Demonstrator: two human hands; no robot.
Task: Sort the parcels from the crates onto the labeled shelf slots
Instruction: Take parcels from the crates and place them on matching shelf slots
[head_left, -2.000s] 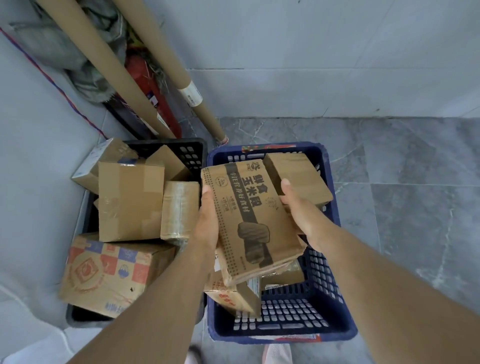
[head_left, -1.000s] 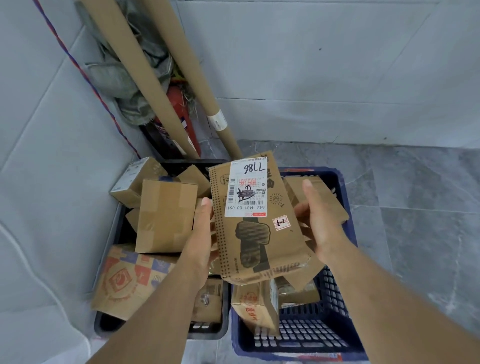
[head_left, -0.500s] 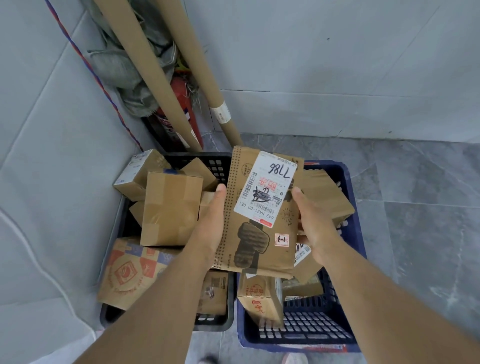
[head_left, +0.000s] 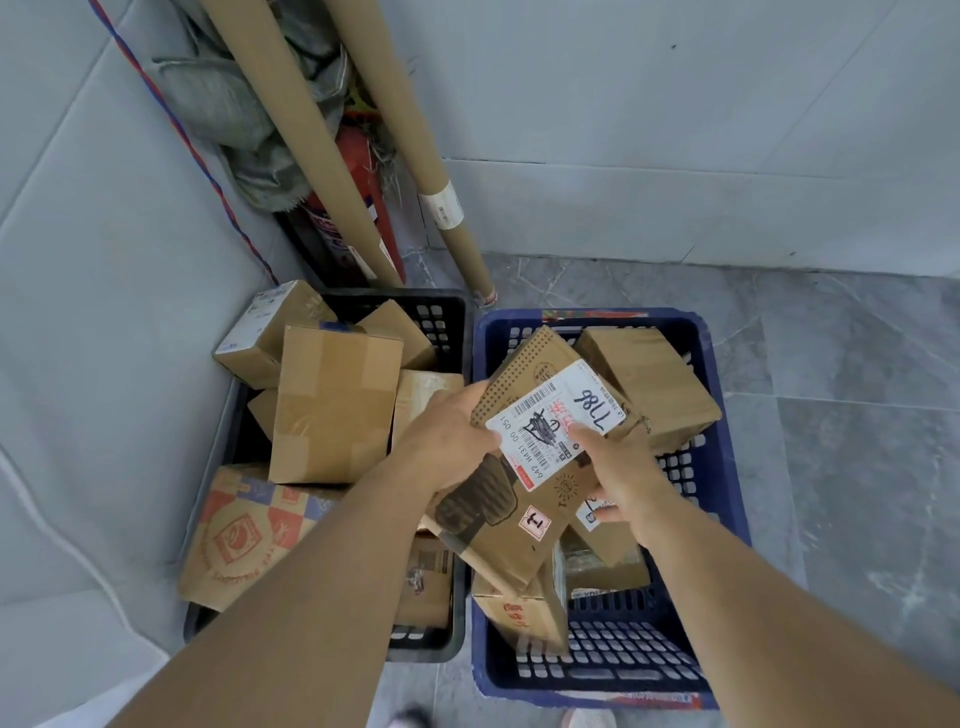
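1. Left hand (head_left: 447, 436): closed on the flat parcel (head_left: 498, 525). I see it gripping the parcel's left edge. The thumb lies on the top face at the corner of the white label (head_left: 556, 421), and the fingers pass underneath, out of my sight.

2. Right hand (head_left: 618, 473): also closed on the flat parcel, at its right edge. The thumb presses on the lower right part of the label. The fingers curl beneath the cardboard, and one fingertip shows below the edge.

3. Flat parcel: I read it as held in both hands above the blue crate (head_left: 480, 364), at its left side. It is tilted, with the far end toward the wall and the near end lower. The label faces up and carries a barcode and a dark handwritten mark. A small square sticker (head_left: 535, 522) sits on the bare cardboard near the label. I cannot tell whether the near end touches the small box (head_left: 524, 608) lying under it.

4. Blue crate: it stands on the grey floor (head_left: 857, 415), and a brown box (head_left: 649, 384) leans in its far right corner.

5. Black crate (head_left: 415, 296): it stands just beside the blue crate, on the left. It holds a plain taped box (head_left: 332, 405) on top and a box with red and blue print (head_left: 244, 535) at the near end.

6. Corner behind the crates: two cardboard tubes (head_left: 291, 104) lean against the wall, with a red fire extinguisher (head_left: 356, 156) between them.
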